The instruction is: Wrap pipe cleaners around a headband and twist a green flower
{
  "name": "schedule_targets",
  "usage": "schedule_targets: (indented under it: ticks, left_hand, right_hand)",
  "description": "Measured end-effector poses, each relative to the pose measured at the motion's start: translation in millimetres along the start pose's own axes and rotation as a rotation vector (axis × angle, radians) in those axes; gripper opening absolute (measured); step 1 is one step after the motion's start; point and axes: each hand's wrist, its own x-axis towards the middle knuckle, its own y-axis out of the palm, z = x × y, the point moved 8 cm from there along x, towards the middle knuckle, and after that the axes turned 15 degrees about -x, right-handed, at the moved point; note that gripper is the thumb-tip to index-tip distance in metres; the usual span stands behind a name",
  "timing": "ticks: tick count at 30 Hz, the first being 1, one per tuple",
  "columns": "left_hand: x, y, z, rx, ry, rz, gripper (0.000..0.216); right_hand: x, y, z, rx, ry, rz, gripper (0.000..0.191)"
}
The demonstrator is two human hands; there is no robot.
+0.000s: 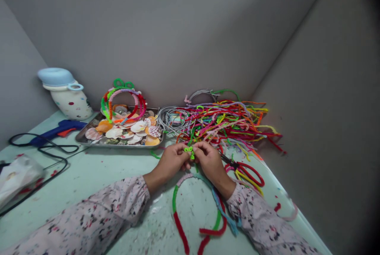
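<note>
A small bright green pipe cleaner, bent into little loops, is pinched between the fingertips of both hands. My left hand grips it from the left, and my right hand from the right. Below the hands on the table lies a headband wrapped in pink, green and red pipe cleaner. Light blue and red pipe cleaners lie beside its right side, partly under my right wrist. Just right of my right hand are scissors with red handles, their blades partly hidden.
A metal tray holds seashells, with finished colourful headbands on top. Behind the hands lie coiled grey wire and a heap of pipe cleaners. At left are a blue glue gun with a black cord, a cup and a plastic bag.
</note>
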Motion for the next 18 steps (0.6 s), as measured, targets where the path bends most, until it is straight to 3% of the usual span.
schedule_targets:
  ticks: [18]
  left_hand:
    - [-1.3, 3.4, -3.8, -0.033, 0.014, 0.033, 0.017]
  right_hand:
    - [-1.6, 6.1, -1.9, 0.123, 0.059, 0.062, 0.015]
